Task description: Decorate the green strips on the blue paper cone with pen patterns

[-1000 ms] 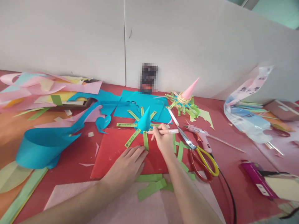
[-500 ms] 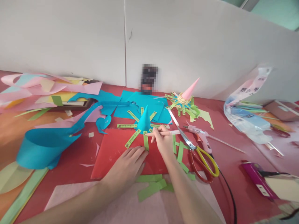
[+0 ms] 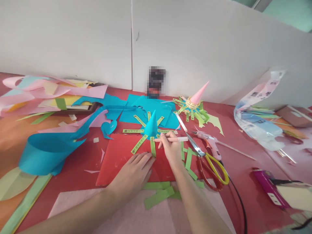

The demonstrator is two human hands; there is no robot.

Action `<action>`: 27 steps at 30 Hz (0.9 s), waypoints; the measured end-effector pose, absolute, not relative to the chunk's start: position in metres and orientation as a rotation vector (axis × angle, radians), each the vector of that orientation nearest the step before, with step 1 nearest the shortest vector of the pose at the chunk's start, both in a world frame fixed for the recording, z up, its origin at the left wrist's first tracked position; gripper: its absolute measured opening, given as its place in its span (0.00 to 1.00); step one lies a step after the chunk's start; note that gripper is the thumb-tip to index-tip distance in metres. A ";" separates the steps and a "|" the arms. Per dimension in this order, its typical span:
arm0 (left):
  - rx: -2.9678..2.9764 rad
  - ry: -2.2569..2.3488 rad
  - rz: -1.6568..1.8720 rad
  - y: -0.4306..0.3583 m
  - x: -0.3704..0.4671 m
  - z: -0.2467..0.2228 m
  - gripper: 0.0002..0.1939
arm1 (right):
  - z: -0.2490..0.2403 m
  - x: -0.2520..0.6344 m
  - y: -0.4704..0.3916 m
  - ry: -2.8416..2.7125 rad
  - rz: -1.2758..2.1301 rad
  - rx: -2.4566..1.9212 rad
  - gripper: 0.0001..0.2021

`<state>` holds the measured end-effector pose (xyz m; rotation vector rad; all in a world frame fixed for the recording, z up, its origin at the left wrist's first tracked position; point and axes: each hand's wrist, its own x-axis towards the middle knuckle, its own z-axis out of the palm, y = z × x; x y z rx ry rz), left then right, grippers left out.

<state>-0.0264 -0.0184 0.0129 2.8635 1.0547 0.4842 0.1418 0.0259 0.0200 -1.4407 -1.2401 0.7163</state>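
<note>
A blue paper cone (image 3: pixel 151 125) stands at the back edge of a red board (image 3: pixel 117 159), with green strips fanned around it. Most strips bear dark marks; the front green strip (image 3: pixel 153 149) has a small mark near its top. My left hand (image 3: pixel 136 167) lies flat on the board, its fingertips at the lower end of that strip. A pale pink pen (image 3: pixel 179 139) is pinched in my right hand (image 3: pixel 170 146), its tip on the upper part of the strip.
Scissors (image 3: pixel 200 152) and a pink glue gun (image 3: pixel 212 143) lie to the right, near a power strip (image 3: pixel 270 190). A pink cone (image 3: pixel 200 93) stands at the back. Blue band (image 3: pixel 41 157) and coloured paper scraps (image 3: pixel 90 91) are on the left.
A small dark mark now shows near the top of the front strip, by the pen tip. The whole view has shifted very slightly; both hands stay almost in place.
</note>
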 end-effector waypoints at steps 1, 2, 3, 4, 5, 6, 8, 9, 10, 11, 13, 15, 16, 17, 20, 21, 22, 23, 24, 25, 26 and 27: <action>2.865 1.054 0.484 -0.018 -0.026 0.013 0.16 | 0.020 0.142 0.026 -1.245 0.712 -1.445 0.14; 2.867 1.053 0.484 -0.018 -0.026 0.012 0.16 | 0.019 0.142 0.026 -1.250 0.709 -1.447 0.13; 2.868 1.053 0.481 -0.018 -0.026 0.012 0.16 | 0.019 0.142 0.026 -1.254 0.707 -1.449 0.13; 2.870 1.052 0.476 -0.018 -0.026 0.012 0.16 | 0.019 0.142 0.026 -1.257 0.710 -1.449 0.14; 2.874 1.052 0.472 -0.018 -0.026 0.012 0.16 | 0.019 0.142 0.026 -1.259 0.718 -1.447 0.14; 2.878 1.052 0.468 -0.018 -0.026 0.012 0.16 | 0.019 0.142 0.026 -1.255 0.729 -1.445 0.14; 2.879 1.056 0.466 -0.018 -0.026 0.013 0.16 | 0.021 0.141 0.026 -1.243 0.740 -1.450 0.14; 2.877 1.057 0.470 -0.018 -0.026 0.013 0.16 | 0.022 0.141 0.026 -1.237 0.739 -1.455 0.13; 2.874 1.059 0.474 -0.018 -0.026 0.013 0.16 | 0.023 0.140 0.026 -1.235 0.735 -1.460 0.13; 2.873 1.059 0.475 -0.018 -0.026 0.014 0.16 | 0.024 0.140 0.025 -1.236 0.726 -1.464 0.13; 2.874 1.059 0.480 -0.018 -0.026 0.014 0.16 | 0.025 0.140 0.024 -1.239 0.699 -1.474 0.13; 2.875 1.058 0.486 -0.018 -0.026 0.014 0.16 | 0.024 0.140 0.024 -1.226 0.671 -1.486 0.13; 2.874 1.058 0.491 -0.018 -0.026 0.014 0.16 | 0.024 0.140 0.024 -1.214 0.662 -1.491 0.13; 2.873 1.060 0.494 -0.018 -0.026 0.014 0.16 | 0.023 0.140 0.024 -1.202 0.657 -1.494 0.13; 2.866 1.066 0.496 -0.018 -0.025 0.014 0.16 | 0.022 0.140 0.025 -1.199 0.645 -1.493 0.13; 2.865 1.065 0.497 -0.018 -0.025 0.014 0.16 | 0.023 0.140 0.025 -1.209 0.645 -1.495 0.13; 2.864 1.063 0.497 -0.018 -0.025 0.014 0.16 | 0.023 0.140 0.025 -1.217 0.647 -1.497 0.13; 2.864 1.059 0.494 -0.018 -0.025 0.014 0.16 | 0.024 0.140 0.024 -1.219 0.656 -1.499 0.13; 2.868 1.055 0.493 -0.019 -0.026 0.015 0.16 | 0.025 0.140 0.024 -1.214 0.666 -1.498 0.13; 2.873 1.051 0.493 -0.019 -0.026 0.015 0.16 | 0.025 0.140 0.024 -1.206 0.675 -1.493 0.13; 2.877 1.047 0.495 -0.019 -0.026 0.015 0.16 | 0.026 0.140 0.023 -1.197 0.683 -1.485 0.13; 2.882 1.043 0.500 -0.019 -0.026 0.015 0.16 | 0.026 0.141 0.023 -1.193 0.692 -1.476 0.13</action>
